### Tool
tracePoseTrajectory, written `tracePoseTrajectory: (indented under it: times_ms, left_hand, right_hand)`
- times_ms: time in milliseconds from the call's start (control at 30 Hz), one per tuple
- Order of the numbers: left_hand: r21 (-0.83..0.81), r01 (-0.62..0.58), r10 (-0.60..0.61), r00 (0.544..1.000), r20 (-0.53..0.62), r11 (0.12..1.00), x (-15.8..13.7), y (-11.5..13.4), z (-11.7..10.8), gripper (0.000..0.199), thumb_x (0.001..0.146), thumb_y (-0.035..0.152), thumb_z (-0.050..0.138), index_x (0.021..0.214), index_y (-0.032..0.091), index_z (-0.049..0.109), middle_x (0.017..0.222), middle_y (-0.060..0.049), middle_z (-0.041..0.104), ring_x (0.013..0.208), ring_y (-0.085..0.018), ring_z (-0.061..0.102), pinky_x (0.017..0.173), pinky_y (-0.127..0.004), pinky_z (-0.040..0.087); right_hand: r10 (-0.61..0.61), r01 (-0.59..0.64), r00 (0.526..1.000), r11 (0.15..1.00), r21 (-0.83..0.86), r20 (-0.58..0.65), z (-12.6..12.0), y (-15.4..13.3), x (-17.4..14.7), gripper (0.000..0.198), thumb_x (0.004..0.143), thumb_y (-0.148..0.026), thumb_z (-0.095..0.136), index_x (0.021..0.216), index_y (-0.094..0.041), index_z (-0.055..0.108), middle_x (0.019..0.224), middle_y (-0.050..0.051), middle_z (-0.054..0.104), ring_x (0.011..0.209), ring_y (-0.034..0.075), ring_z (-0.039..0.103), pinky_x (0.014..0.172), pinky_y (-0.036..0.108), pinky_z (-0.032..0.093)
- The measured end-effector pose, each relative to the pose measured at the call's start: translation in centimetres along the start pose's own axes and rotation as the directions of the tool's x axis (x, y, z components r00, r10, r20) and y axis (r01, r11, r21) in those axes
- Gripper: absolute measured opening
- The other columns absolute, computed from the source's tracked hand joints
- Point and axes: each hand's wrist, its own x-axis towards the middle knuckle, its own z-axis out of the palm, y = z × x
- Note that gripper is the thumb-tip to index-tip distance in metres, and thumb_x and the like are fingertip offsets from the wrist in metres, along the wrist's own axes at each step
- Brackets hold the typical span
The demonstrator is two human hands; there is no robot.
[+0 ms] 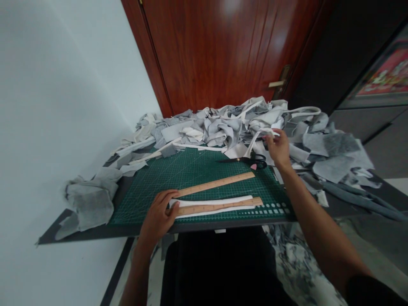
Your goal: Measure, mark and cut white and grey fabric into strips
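My left hand is at the left ends of two wooden rulers, fingers curved and thumb pressing down. The lower ruler lies over a folded white fabric strip, whose edges show on both sides. The upper ruler slants away above it, its left end by my fingertips. At the scrap pile's front edge my right hand pinches a narrow white fabric strip that curves down to the left. Black scissors lie just left of that hand, with a small pink piece beside their handles.
A green cutting mat covers the middle of the dark table. Grey and white fabric scraps are heaped along the back and right. Another crumpled grey cloth sits at the left. A wooden door stands behind; scraps litter the floor.
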Motion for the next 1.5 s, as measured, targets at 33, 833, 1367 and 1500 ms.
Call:
tracePoseTrajectory:
  times_ms: [33,833,1367,1500]
  left_hand:
    - [-0.001,-0.008,0.008,1.0,-0.007,1.0,0.0,-0.2,0.1,0.026,0.105,0.035,0.049,0.122,0.022,0.064,0.129,-0.009,0.066,0.126,-0.027,0.06,0.115,-0.049,0.047]
    - [0.013,-0.056,0.056,0.996,-0.072,0.998,0.2,-0.9,0.4,0.025,0.103,0.038,0.055,0.12,0.022,0.063,0.125,-0.01,0.067,0.122,-0.029,0.061,0.11,-0.049,0.05]
    - [-0.003,-0.129,0.129,0.99,-0.053,0.992,0.2,-0.3,-0.1,0.014,0.099,0.035,0.059,0.104,0.024,0.065,0.103,-0.006,0.07,0.102,-0.026,0.064,0.094,-0.041,0.053]
    - [-0.006,-0.133,0.133,0.991,-0.035,0.991,0.2,0.1,-0.3,0.011,0.095,0.027,0.054,0.099,0.023,0.064,0.095,-0.004,0.069,0.093,-0.024,0.065,0.086,-0.038,0.054]
  right_hand:
    - [-0.026,0.024,0.999,0.994,-0.108,-0.024,-0.1,0.8,0.1,0.06,0.099,-0.046,0.046,0.149,-0.012,0.037,0.13,0.025,0.061,0.113,0.034,0.064,0.097,0.048,0.051]
    - [-0.424,0.431,0.721,0.894,0.124,0.548,2.6,-6.7,-17.5,0.004,0.097,-0.021,0.072,0.094,-0.019,0.072,0.095,0.005,0.071,0.096,0.023,0.063,0.089,0.036,0.045]
    - [-0.336,0.365,0.909,0.928,-0.081,0.248,2.6,-5.7,-17.6,0.012,0.101,-0.023,0.064,0.09,-0.021,0.07,0.098,0.007,0.07,0.1,0.029,0.058,0.087,0.041,0.04]
    - [-0.348,0.368,0.913,0.928,-0.059,0.212,2.7,-5.4,-17.5,0.012,0.102,-0.023,0.059,0.094,-0.021,0.068,0.101,0.009,0.068,0.102,0.029,0.057,0.092,0.043,0.043]
